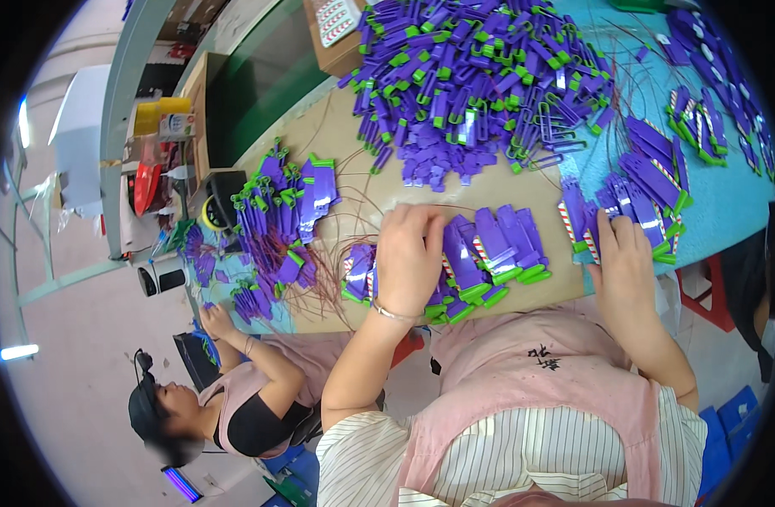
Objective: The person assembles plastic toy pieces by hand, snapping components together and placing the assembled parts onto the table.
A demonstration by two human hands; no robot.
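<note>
My left hand (408, 258) is bent at the knuckles with its fingers drawn together over the worktable. Whatever sits in its fingertips is hidden from view. Close by, to its right, lies a row of flat purple pieces (510, 241) with green ends, some carrying red-and-white striped strips. A few more purple pieces (359, 269) show on its other side. My right hand (624, 258) has its fingers and thumb closed around a purple piece (577, 215) with a green end and a striped edge, beside a stack of similar pieces (649, 173).
A large heap of purple-and-green pieces (480, 76) covers the far middle. Another pile (273, 203), tangled with thin reddish wires, lies left. A co-worker (261, 384) sits at the left with hands at the table. A cardboard box (332, 55) stands at the back.
</note>
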